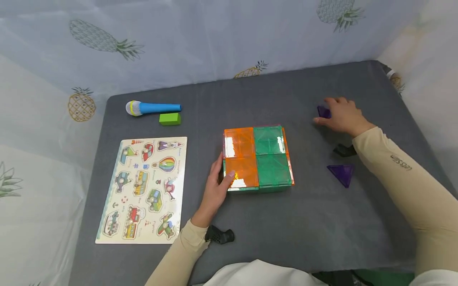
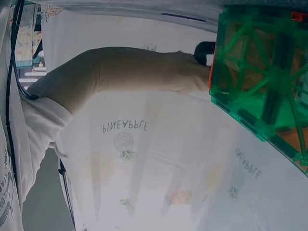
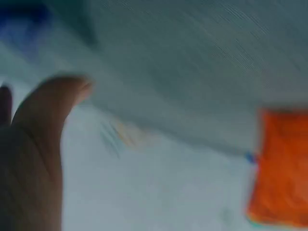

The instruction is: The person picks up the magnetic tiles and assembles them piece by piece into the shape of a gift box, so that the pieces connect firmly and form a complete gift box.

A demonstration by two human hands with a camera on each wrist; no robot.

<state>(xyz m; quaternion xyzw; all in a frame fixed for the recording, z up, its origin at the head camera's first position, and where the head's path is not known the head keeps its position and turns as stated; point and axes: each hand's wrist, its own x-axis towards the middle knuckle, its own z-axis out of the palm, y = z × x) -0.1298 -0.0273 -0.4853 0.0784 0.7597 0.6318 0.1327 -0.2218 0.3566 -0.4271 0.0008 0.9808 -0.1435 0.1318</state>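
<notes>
A box built of see-through magnetic tiles [image 1: 273,171], orange and green on top, sits mid-table. My left hand [image 1: 214,186] rests against its left side, the thumb over an orange top tile and the fingers along the wall. In the left wrist view, the green side of the box [image 2: 262,82] shows its cross-braced frame. Over on the right, my right hand [image 1: 341,115] is at a purple tile [image 1: 323,112], thumb and fingers spread about it; the hand covers part of this tile. A purple triangular tile [image 1: 342,174] lies nearer me. The right thumb [image 3: 55,106] is blurred in the right wrist view.
A wooden picture puzzle board [image 1: 143,190] lies on the left of the grey table [image 1: 272,222]. Behind it are a blue toy microphone [image 1: 157,107] and a green block [image 1: 169,119]. A pineapple-patterned curtain [image 1: 200,39] hangs along the back edge.
</notes>
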